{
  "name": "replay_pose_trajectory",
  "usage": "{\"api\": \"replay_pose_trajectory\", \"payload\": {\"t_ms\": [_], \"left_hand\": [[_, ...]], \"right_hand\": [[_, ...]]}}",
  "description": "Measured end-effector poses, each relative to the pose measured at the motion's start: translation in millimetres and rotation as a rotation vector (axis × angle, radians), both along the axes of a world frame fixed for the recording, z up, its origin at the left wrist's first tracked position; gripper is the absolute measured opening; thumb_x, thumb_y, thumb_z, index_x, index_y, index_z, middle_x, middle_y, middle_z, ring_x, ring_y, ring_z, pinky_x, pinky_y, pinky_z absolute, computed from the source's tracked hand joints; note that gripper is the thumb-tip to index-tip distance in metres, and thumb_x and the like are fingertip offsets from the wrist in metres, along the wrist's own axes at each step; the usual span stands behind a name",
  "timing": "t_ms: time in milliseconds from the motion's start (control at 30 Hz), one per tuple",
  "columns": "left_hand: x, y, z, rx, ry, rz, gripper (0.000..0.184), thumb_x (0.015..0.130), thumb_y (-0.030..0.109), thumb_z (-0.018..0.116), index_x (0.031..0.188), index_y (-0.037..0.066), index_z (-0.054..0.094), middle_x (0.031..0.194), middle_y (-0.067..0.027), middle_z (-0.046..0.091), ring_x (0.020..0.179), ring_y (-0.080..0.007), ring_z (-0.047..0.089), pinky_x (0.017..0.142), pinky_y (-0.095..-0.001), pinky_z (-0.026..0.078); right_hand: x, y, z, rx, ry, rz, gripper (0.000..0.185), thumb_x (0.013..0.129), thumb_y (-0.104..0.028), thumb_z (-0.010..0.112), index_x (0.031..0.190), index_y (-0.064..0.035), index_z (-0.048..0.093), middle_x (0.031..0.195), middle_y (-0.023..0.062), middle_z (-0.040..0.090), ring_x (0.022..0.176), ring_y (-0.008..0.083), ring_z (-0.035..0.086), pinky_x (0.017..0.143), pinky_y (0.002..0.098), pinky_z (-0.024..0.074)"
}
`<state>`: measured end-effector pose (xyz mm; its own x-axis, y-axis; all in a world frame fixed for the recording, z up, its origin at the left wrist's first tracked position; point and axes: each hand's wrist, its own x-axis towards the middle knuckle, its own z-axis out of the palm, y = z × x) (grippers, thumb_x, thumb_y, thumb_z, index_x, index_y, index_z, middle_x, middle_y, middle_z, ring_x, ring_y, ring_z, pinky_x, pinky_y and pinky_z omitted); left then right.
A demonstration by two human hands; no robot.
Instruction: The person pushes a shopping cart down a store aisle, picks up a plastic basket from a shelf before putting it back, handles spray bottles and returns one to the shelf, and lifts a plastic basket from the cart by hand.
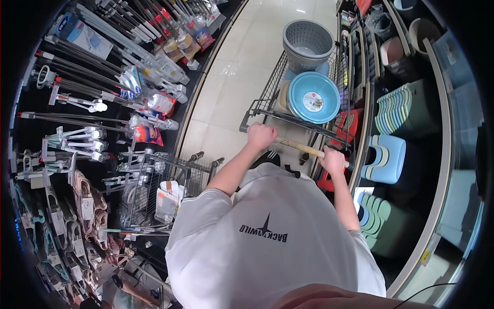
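Note:
My left hand (262, 136) is wrapped around the left part of a shopping cart's handle (293, 146). Toward the other end of the same bar, my right hand (333, 159) is closed on it too. In front of both hands stands the wire shopping cart (267, 92). A blue basin (330, 87) with a round label lies tilted in the near part of the cart. Beyond it is a stack of grey perforated baskets (309, 38). Something beige is partly hidden behind the basin.
Mops and brushes (103, 95) hang on the left rack. Plastic stools (386, 159) and stacked green and white items fill the right shelf (436, 67). A second cart (149, 190) with a white bag (169, 198) is at left. Another person's arm (136, 293) shows lower left. Tiled floor (221, 77) runs ahead.

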<state>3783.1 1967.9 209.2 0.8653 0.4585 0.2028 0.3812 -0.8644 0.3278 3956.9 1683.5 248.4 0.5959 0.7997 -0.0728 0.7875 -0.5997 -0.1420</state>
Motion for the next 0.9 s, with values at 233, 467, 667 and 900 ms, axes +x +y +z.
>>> {"api": "replay_pose_trajectory", "payload": {"t_ms": [233, 467, 667, 900], "left_hand": [[68.2, 43.3, 4.4, -0.120, 0.059, -0.054, 0.041, 0.094, 0.031, 0.053, 0.065, 0.010, 0.072, 0.067, -0.0138, 0.070, 0.060, -0.0345, 0.069, 0.068, -0.0491, 0.056], [126.0, 82.3, -9.2, -0.012, -0.225, -0.093, 0.034, 0.093, 0.027, 0.063, 0.063, 0.011, 0.067, 0.056, -0.0107, 0.063, 0.053, -0.0320, 0.064, 0.060, -0.0453, 0.052], [174.0, 116.4, -5.9, -0.096, -0.077, -0.067, 0.036, 0.094, 0.031, 0.058, 0.066, 0.012, 0.069, 0.060, -0.0120, 0.065, 0.056, -0.0337, 0.065, 0.060, -0.0479, 0.052], [225.5, 157.7, -0.2, -0.131, 0.153, -0.022, 0.034, 0.092, 0.037, 0.057, 0.074, 0.014, 0.074, 0.070, -0.0138, 0.071, 0.067, -0.0390, 0.070, 0.065, -0.0516, 0.055]], "right_hand": [[69.0, 43.9, 1.7, -0.088, -0.006, -0.023, 0.024, 0.080, -0.030, 0.072, 0.093, -0.0103, 0.065, 0.080, 0.0153, 0.072, 0.077, 0.0364, 0.072, 0.069, 0.0500, 0.0571], [126.8, 79.6, -4.6, -0.066, -0.017, -0.029, 0.023, 0.079, -0.028, 0.073, 0.090, -0.0100, 0.065, 0.082, 0.0146, 0.072, 0.076, 0.0358, 0.072, 0.068, 0.0495, 0.0569], [172.5, 109.3, -15.0, -0.046, -0.033, -0.026, 0.022, 0.078, -0.029, 0.072, 0.087, -0.0096, 0.065, 0.079, 0.0139, 0.071, 0.075, 0.0356, 0.072, 0.067, 0.0501, 0.0560], [214.7, 147.3, -5.7, -0.011, 0.027, -0.056, 0.023, 0.075, -0.027, 0.075, 0.090, -0.0105, 0.067, 0.083, 0.0128, 0.071, 0.081, 0.0337, 0.072, 0.070, 0.0480, 0.0565]]}}
